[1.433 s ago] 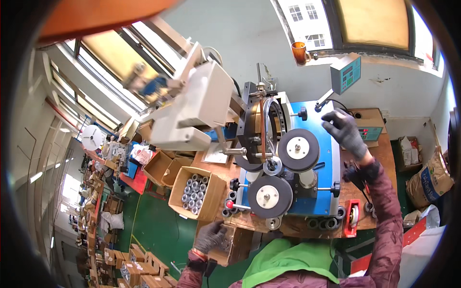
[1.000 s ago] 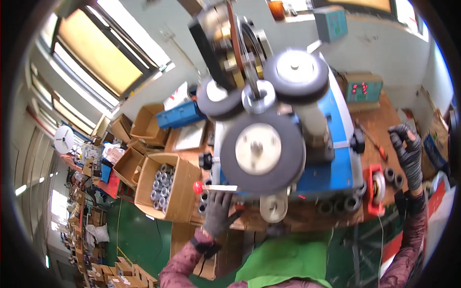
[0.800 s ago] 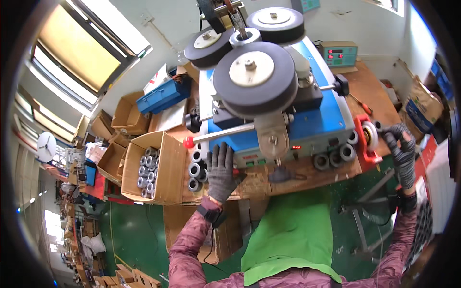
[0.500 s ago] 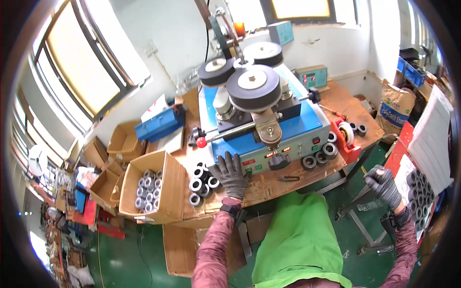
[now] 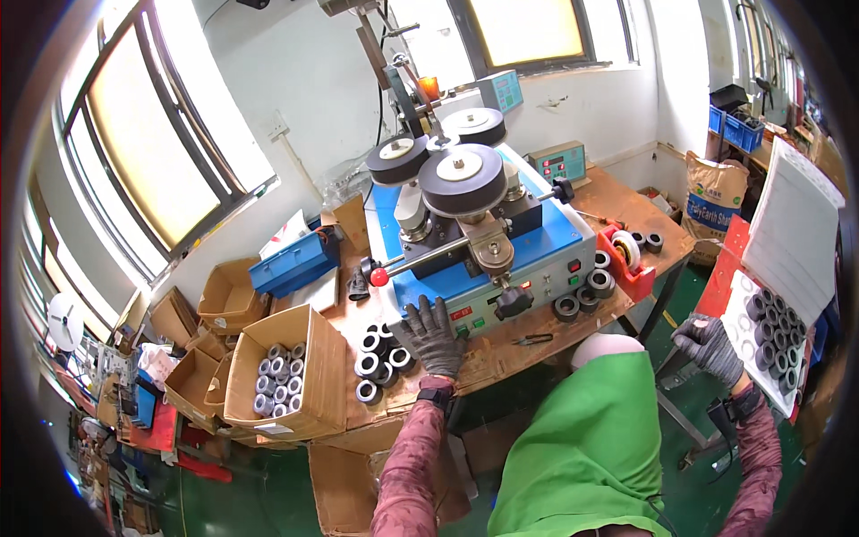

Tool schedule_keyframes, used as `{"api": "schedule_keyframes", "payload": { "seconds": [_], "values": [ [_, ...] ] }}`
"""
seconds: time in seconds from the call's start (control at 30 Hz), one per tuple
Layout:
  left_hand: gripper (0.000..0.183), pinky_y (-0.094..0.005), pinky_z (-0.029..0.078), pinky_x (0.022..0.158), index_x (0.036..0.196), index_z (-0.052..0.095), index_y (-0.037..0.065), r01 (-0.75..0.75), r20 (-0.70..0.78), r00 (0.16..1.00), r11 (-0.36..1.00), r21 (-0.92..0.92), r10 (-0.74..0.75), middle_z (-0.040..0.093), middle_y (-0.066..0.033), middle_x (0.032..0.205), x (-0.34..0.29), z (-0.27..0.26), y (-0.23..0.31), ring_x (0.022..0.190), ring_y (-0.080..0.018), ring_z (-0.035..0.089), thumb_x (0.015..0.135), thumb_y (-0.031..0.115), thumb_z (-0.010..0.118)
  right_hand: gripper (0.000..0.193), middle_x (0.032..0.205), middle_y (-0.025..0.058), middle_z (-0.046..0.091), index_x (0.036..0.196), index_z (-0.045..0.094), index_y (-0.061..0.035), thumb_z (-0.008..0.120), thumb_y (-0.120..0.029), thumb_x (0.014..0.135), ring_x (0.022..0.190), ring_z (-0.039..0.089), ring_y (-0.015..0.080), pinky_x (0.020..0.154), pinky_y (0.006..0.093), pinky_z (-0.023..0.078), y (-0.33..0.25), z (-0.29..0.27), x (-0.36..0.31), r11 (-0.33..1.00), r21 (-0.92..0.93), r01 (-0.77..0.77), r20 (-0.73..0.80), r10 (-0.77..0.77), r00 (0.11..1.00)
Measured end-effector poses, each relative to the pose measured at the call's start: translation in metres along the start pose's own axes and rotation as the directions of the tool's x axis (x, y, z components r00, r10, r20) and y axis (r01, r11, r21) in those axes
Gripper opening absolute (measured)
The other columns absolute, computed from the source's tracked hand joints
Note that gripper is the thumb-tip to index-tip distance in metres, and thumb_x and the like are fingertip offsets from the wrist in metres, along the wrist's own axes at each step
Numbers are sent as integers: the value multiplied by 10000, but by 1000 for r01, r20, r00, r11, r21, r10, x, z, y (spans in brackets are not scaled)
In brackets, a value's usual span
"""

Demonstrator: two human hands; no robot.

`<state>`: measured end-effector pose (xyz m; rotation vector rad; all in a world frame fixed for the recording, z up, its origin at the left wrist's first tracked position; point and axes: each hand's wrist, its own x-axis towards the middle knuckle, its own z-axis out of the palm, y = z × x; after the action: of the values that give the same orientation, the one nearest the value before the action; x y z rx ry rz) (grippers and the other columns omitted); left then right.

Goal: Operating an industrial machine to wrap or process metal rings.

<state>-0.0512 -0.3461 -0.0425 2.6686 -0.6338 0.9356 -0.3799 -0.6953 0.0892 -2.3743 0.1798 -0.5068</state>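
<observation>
My left hand (image 5: pixel 433 340), in a grey glove, rests with fingers stretched against the left front corner of a blue-topped machine (image 5: pixel 559 240). Green buttons are close to its fingertips. Three dark wheels (image 5: pixel 463 183) with pale hubs sit on top of the machine. Beside my left hand, several dark rings (image 5: pixel 369 365) with pale ends are heaped on the wooden bench (image 5: pixel 483 358). My gloved right hand (image 5: pixel 711 347) is off the bench at the right, its fingers curled; anything inside them is hidden. Next to it, black rings (image 5: pixel 771 333) stand in rows on a white sheet (image 5: pixel 736 327).
A cardboard box (image 5: pixel 319 371) of grey rings stands at the bench's left, near a blue toolbox (image 5: pixel 295 262). Pliers (image 5: pixel 533 339) lie at the front edge. More black rings (image 5: pixel 587 298) and a red tape dispenser (image 5: pixel 633 273) sit right of the machine.
The view has swung rightward, and my body has turned toward the right. My right hand is now beside the rows of black rings. My left hand stays at the machine's corner.
</observation>
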Motion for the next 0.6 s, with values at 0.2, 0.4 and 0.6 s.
{"api": "schedule_keyframes", "payload": {
  "seconds": [0.2,0.4,0.6],
  "values": [
    [981,-579,96,1110,1399,336,101,-18,-21,1000,998,-68,16,263,-153,1474,5,-10,-2,1392,-376,150,597,462,770,118,707,110,585,800,625,24,641,-93,791,674,572,215,648,320,461,3,-1,23,997,53,51,-30,-49,998],
    [825,-512,297,1039,1334,408,37,-89,-132,990,921,-380,42,423,-182,1337,16,-45,-11,1236,-389,397,658,324,783,137,721,125,594,804,629,-23,640,-159,812,642,586,236,600,329,458,-4,25,112,978,122,167,36,-173,984],
    [522,-503,292,1037,1190,533,61,-242,-334,917,970,-33,217,500,-123,1240,66,-118,-27,1202,-340,417,764,320,690,235,726,81,615,855,631,-39,572,-264,888,645,593,161,614,306,472,-54,74,217,897,45,440,-57,-437,898]
  ]
}}
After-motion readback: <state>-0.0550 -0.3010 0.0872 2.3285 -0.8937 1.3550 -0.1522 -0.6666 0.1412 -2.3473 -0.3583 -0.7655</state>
